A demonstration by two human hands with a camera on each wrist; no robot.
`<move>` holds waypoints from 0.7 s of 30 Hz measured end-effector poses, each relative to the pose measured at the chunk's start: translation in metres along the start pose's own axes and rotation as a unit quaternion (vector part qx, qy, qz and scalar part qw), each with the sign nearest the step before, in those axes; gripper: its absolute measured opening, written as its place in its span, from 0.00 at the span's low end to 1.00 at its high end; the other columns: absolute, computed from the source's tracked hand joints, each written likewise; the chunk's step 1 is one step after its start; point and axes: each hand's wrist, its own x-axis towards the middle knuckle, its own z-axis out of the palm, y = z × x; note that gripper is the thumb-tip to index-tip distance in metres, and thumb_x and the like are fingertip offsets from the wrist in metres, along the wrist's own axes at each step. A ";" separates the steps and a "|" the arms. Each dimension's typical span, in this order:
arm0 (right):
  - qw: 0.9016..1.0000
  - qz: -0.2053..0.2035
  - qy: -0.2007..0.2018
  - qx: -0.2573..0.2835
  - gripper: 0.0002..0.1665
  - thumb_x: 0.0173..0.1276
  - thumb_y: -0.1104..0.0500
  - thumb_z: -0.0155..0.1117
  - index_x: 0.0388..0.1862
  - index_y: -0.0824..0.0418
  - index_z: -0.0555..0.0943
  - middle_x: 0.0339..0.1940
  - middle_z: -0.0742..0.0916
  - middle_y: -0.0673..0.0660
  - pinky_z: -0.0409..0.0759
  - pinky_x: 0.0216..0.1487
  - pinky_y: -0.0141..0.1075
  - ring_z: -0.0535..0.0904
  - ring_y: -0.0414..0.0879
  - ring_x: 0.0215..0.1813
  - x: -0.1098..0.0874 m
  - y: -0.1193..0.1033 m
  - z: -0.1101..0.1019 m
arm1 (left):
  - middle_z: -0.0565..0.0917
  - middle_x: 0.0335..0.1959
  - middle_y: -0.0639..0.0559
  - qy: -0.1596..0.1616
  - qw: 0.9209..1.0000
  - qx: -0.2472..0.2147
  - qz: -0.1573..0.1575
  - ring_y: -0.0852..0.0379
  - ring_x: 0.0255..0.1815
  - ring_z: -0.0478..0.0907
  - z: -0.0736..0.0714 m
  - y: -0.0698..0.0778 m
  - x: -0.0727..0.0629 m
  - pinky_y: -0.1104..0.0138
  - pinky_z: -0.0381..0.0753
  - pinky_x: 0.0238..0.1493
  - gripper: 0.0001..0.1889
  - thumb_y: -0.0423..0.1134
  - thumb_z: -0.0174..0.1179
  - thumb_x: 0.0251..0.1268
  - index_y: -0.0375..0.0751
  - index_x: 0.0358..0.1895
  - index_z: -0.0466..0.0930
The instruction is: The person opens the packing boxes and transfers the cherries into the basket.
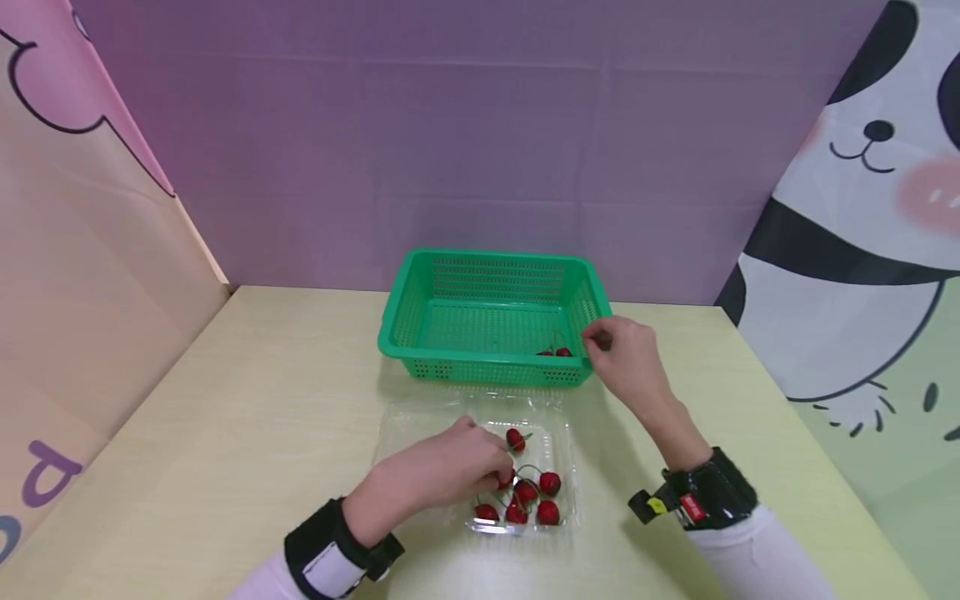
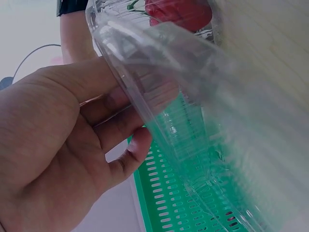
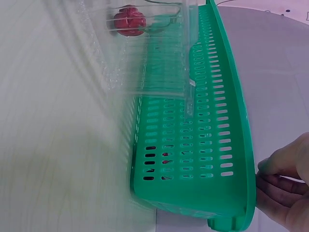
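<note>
A clear plastic box point(image 1: 561, 454) with several red cherries point(image 1: 550, 482) lies on the table, its lid folded open. My left hand point(image 1: 450, 468) reaches into it from the left, bent fingers at a partly covered cherry point(image 1: 507, 480). The left wrist view shows the left hand point(image 2: 63, 140) with its fingertips blurred behind the plastic wall. A green basket point(image 1: 480, 360) stands behind the box, with a few cherries point(image 1: 562, 352) in its front right corner. My right hand point(image 1: 626, 358) is at that corner, fingers bent together by the rim; the rim hides the fingertips in the right wrist view.
The pale wooden table point(image 1: 262, 400) extends around the box and basket. A purple cloth point(image 1: 480, 150) hangs behind the basket. Printed cloths flank the table, with a panda point(image 1: 862, 250) on the right one.
</note>
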 end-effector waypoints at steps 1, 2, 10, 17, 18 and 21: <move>1.000 0.000 0.000 0.001 0.04 0.64 0.75 0.66 0.36 0.72 0.87 0.34 0.89 0.65 0.87 0.38 0.48 0.88 0.56 0.35 0.000 0.000 0.000 | 0.81 0.28 0.68 0.000 1.000 0.002 -0.001 0.73 0.31 0.73 0.000 0.000 0.000 0.67 0.69 0.44 0.06 0.33 0.70 0.65 0.50 0.33 0.88; 1.000 -0.001 0.000 0.002 0.04 0.64 0.75 0.66 0.36 0.72 0.87 0.34 0.89 0.65 0.87 0.37 0.48 0.88 0.56 0.35 0.000 -0.001 0.000 | 0.82 0.28 0.68 -0.001 1.000 0.001 -0.003 0.74 0.31 0.73 0.001 0.000 0.000 0.66 0.69 0.45 0.06 0.34 0.70 0.65 0.50 0.33 0.88; 1.000 -0.012 0.004 0.005 0.05 0.64 0.75 0.66 0.36 0.71 0.87 0.34 0.89 0.64 0.86 0.37 0.49 0.88 0.56 0.35 -0.002 -0.002 -0.001 | 0.82 0.27 0.67 0.001 1.000 -0.013 -0.009 0.73 0.30 0.72 0.000 0.002 0.000 0.65 0.70 0.46 0.05 0.35 0.71 0.66 0.50 0.32 0.87; 1.000 -0.014 0.010 0.012 0.06 0.63 0.75 0.66 0.36 0.71 0.87 0.33 0.90 0.63 0.86 0.37 0.50 0.88 0.55 0.35 -0.002 -0.004 -0.001 | 0.80 0.26 0.67 0.006 1.000 -0.009 -0.006 0.72 0.30 0.71 -0.001 0.003 0.000 0.67 0.71 0.44 0.06 0.36 0.69 0.68 0.50 0.32 0.86; 1.000 -0.014 0.012 0.011 0.06 0.63 0.75 0.66 0.36 0.71 0.87 0.33 0.90 0.63 0.86 0.37 0.50 0.88 0.55 0.35 -0.002 -0.004 -0.001 | 0.80 0.26 0.67 0.008 1.000 -0.006 -0.004 0.72 0.30 0.71 -0.001 0.003 0.000 0.67 0.72 0.44 0.06 0.36 0.69 0.69 0.50 0.32 0.86; 1.000 -0.015 0.014 0.011 0.05 0.63 0.75 0.66 0.36 0.70 0.87 0.33 0.89 0.63 0.86 0.37 0.49 0.88 0.55 0.34 -0.003 -0.005 -0.001 | 0.78 0.26 0.67 0.012 1.000 0.007 0.007 0.71 0.29 0.70 -0.002 0.003 0.001 0.69 0.73 0.40 0.07 0.36 0.68 0.70 0.50 0.32 0.86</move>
